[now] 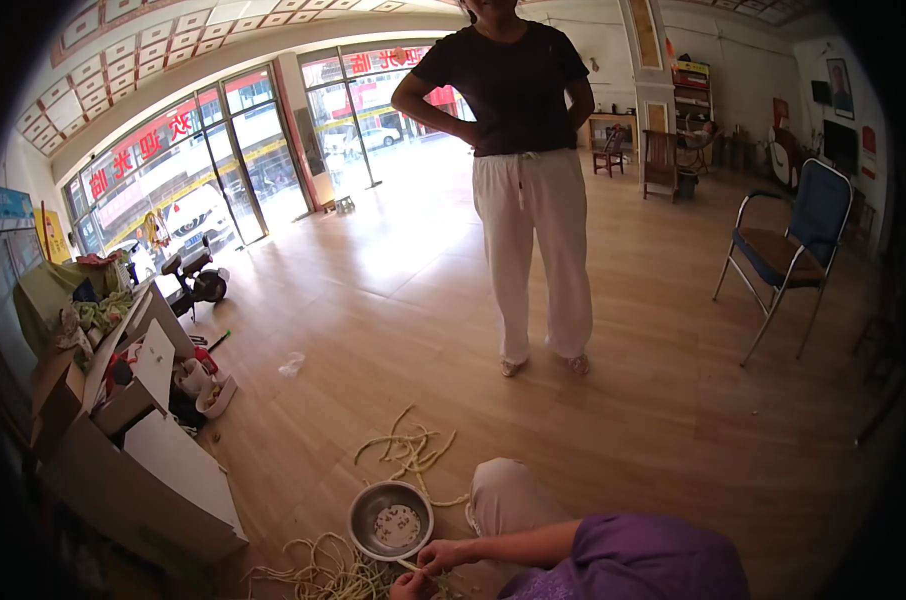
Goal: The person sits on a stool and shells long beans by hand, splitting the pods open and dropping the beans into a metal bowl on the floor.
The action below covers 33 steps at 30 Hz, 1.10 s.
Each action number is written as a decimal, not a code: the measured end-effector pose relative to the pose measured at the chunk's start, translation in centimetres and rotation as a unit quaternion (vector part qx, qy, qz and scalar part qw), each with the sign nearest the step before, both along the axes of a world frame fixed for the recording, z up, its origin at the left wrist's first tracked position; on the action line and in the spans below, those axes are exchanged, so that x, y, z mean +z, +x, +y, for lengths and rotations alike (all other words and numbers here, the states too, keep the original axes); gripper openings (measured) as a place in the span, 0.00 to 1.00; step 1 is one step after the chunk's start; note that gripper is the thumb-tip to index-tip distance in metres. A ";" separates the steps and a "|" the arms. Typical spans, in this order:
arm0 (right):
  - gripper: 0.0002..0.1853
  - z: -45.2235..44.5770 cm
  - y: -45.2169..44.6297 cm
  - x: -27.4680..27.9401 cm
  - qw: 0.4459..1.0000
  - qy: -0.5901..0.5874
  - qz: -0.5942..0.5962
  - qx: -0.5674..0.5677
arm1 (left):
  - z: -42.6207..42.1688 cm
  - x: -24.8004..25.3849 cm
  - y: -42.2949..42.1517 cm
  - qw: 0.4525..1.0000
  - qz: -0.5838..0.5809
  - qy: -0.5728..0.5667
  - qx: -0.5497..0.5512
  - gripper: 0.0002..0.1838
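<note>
Long beans (335,574) lie beside a metal bowl (393,494) (a person (526,190) stands beyond).

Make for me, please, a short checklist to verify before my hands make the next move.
1. Metal bowl upright on the floor: ok.
2. Room left in the bowl: ok, inner wall bare above the pale contents.
3. Right hand and left hand close to the bowl: ok.
4. Firm grip on the pale strip between the hands: cannot tell, too small.
5. Long beans gathered in one place: not ok, one group lies beyond the bowl, another beside it.
6. Standing person's shoes clear of the beans: ok.
</note>
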State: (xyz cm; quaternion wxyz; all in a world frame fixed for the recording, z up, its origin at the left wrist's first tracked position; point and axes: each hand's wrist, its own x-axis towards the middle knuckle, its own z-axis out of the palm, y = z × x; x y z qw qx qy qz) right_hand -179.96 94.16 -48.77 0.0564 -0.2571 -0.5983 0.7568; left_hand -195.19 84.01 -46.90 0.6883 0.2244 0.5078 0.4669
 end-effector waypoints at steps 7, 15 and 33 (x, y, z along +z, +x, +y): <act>0.08 0.1 -0.1 -0.3 1.000 0.025 0.011 0.012 | -0.3 1.3 0.2 0.999 -0.030 -0.033 0.013 0.13; 0.09 0.4 -0.2 -0.9 0.999 0.052 0.014 0.004 | -0.2 1.7 0.1 0.999 -0.038 -0.009 0.000 0.09; 0.10 0.1 -0.9 -3.2 0.987 0.157 0.047 0.001 | -0.2 -0.5 0.6 0.996 0.084 0.018 0.002 0.05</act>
